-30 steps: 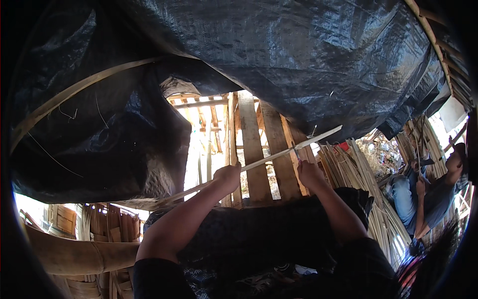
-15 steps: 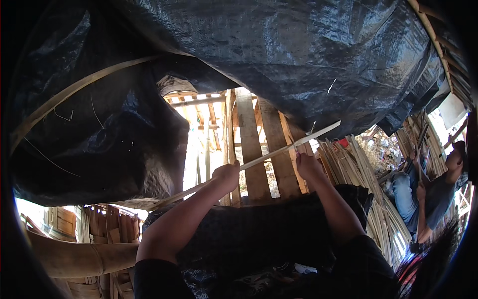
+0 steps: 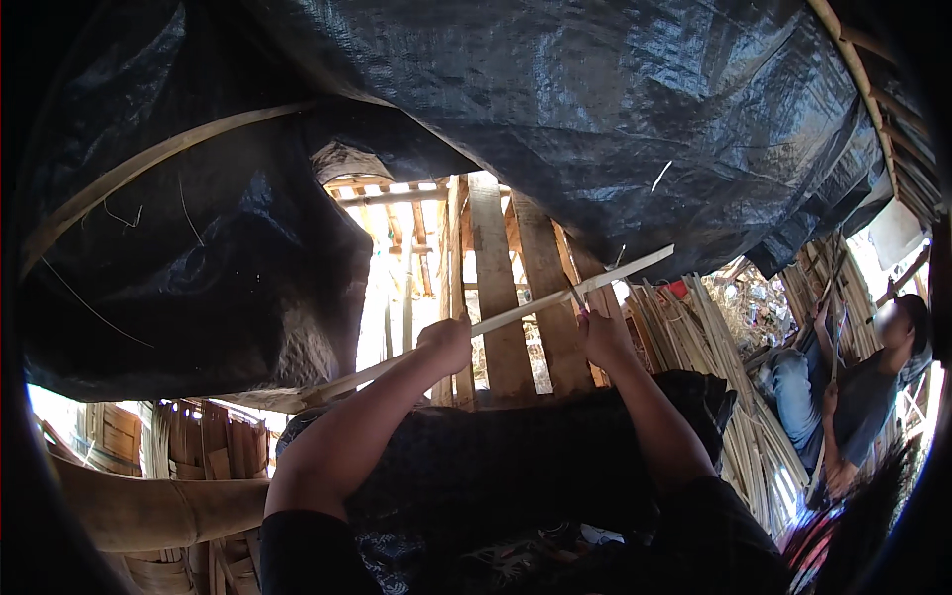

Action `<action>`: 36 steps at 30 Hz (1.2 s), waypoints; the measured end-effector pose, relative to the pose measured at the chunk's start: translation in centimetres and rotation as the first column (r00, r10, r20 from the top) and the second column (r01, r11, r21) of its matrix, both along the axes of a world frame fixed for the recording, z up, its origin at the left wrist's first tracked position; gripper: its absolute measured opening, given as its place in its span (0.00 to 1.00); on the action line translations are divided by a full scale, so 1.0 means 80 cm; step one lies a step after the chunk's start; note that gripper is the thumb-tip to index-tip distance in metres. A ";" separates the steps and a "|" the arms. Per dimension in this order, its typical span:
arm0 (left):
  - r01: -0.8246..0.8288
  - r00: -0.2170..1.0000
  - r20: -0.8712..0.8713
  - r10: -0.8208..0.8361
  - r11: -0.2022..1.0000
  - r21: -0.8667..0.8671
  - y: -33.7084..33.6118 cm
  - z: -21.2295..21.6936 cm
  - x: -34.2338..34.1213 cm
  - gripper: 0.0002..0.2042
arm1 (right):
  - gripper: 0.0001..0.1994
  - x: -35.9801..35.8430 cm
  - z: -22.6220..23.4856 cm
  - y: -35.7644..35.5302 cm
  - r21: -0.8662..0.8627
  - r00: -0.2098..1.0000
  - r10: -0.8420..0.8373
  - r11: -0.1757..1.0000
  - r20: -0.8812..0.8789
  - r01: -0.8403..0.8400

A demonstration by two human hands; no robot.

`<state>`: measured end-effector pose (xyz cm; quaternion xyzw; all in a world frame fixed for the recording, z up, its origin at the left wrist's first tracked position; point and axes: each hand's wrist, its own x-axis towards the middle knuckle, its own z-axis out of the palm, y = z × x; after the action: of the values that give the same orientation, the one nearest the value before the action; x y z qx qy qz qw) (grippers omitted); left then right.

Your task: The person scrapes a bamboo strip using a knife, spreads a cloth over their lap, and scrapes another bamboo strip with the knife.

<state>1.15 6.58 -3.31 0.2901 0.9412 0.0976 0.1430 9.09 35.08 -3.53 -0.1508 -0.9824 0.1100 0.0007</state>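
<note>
A long pale bamboo strip (image 3: pixel 531 308) slants across in front of me, its lower left end by my left forearm and its far end up at the right. My left hand (image 3: pixel 446 343) is closed around the strip near its middle. Farther along, my right hand (image 3: pixel 606 338) is closed on what looks like a small knife (image 3: pixel 577 297), whose thin dark blade meets the strip. Most of its handle is hidden in my fist. Dark cloth (image 3: pixel 496 446) covers my lap beneath my forearms.
Black plastic sheeting (image 3: pixel 615 119) hangs ahead and at left. Upright wooden slats (image 3: pixel 499 297) stand behind the strip. Bundled bamboo strips (image 3: pixel 714 367) lean at right, where another person (image 3: pixel 873 387) sits holding a strip. A thick bamboo pole (image 3: pixel 169 508) crosses the lower left.
My right hand and the blade have shifted slightly left along the strip. My left hand keeps its grip, almost unmoved. The other person's lower hand has moved down.
</note>
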 end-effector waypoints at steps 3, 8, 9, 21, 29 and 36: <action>-0.011 0.998 0.068 0.016 0.997 -0.079 0.001 0.011 -0.003 0.27 | 0.20 0.005 0.015 -0.002 -0.031 1.000 -0.021 0.999 0.014 0.021; 0.093 0.995 -0.042 -0.093 0.996 -0.005 0.003 0.017 -0.010 0.22 | 0.19 0.023 0.053 0.010 -0.060 0.999 0.035 0.998 -0.026 -0.036; 0.071 0.997 -0.029 -0.071 0.997 -0.005 -0.001 0.013 -0.013 0.21 | 0.19 0.033 0.078 0.000 -0.069 0.996 0.072 0.995 -0.056 -0.076; 0.131 0.943 -0.315 -0.108 0.990 0.052 -0.034 0.041 0.015 0.25 | 0.19 0.289 0.177 -0.023 -0.227 0.919 0.394 0.893 -0.025 -0.389; 0.409 0.851 0.207 -0.482 0.857 0.314 -0.062 0.151 0.253 0.22 | 0.13 0.373 0.088 -0.044 -0.010 0.808 0.588 0.808 -0.050 -0.589; 0.134 0.989 0.013 -0.145 0.944 0.300 -0.141 0.078 0.348 0.08 | 0.03 0.316 0.119 -0.021 -0.309 0.822 0.040 0.915 -0.568 -0.258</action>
<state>29.00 -4.72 2.92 0.3724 0.8901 0.2332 0.1208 34.34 33.40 6.02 -0.0312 -0.9098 0.3328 0.2459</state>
